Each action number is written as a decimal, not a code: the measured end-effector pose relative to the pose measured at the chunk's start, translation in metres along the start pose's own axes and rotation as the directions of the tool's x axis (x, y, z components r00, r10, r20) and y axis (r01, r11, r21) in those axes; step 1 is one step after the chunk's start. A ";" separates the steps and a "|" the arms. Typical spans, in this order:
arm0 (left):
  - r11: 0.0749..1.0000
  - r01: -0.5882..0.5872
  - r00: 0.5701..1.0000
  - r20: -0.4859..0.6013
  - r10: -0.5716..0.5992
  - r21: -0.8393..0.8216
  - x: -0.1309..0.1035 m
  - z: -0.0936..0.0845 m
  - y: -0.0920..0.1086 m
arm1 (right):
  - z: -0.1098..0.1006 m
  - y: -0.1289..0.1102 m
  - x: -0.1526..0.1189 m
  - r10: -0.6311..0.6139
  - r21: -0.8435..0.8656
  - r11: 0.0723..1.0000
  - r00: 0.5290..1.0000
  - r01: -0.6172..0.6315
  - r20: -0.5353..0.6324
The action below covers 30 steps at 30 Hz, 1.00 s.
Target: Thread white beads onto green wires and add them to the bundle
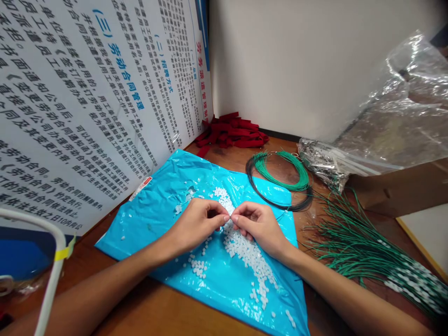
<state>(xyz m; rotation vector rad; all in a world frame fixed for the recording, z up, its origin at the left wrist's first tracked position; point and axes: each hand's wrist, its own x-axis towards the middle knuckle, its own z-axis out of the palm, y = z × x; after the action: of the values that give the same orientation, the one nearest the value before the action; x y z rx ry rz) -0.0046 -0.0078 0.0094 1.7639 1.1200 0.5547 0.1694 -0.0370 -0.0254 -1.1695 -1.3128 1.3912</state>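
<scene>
My left hand [203,220] and my right hand [257,226] meet fingertip to fingertip over a blue plastic bag [150,219] lying flat on the table. Each thumb presses against its index finger in a pinch. Whatever is between the fingertips is too small to make out. Small white beads [245,252] are strewn across the bag beneath and in front of my hands, with a smaller cluster of them to the left. At the bag's far right corner lies a coil of green cord [303,179] together with a coil of black cord [252,179].
A bundle of green cords [360,252] with white beads on them lies at right. Red strips [234,133] are heaped at the back, near a printed board [105,93]. Clear bags [324,161] and a cardboard box [402,186] stand right; a white tube [52,261] rises at left.
</scene>
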 end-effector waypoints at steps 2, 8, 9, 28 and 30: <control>1.000 -0.011 1.000 0.010 0.011 0.007 0.000 0.000 -0.001 | 0.000 0.000 0.000 0.001 0.004 1.000 1.000 -0.001 0.002; 0.998 -0.024 1.000 0.014 0.023 0.055 0.001 0.000 -0.001 | 0.000 0.002 0.000 -0.002 -0.005 1.000 1.000 0.002 0.017; 0.998 -0.020 1.000 0.012 0.020 0.060 0.001 0.000 0.000 | 0.000 0.002 0.000 -0.004 -0.009 1.000 1.000 0.005 0.016; 0.996 -0.058 0.998 -0.027 0.060 0.068 -0.001 0.001 0.002 | -0.002 0.003 0.004 -0.107 -0.123 0.986 0.994 0.110 0.031; 0.995 -0.072 0.997 -0.031 0.074 0.070 -0.001 0.001 0.001 | -0.002 0.004 0.004 -0.108 -0.135 0.985 0.994 0.110 0.016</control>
<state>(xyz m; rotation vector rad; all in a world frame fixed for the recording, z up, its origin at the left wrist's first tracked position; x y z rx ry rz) -0.0035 -0.0099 0.0100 1.8668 1.1129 0.5982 0.1703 -0.0334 -0.0301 -1.1638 -1.4743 1.2452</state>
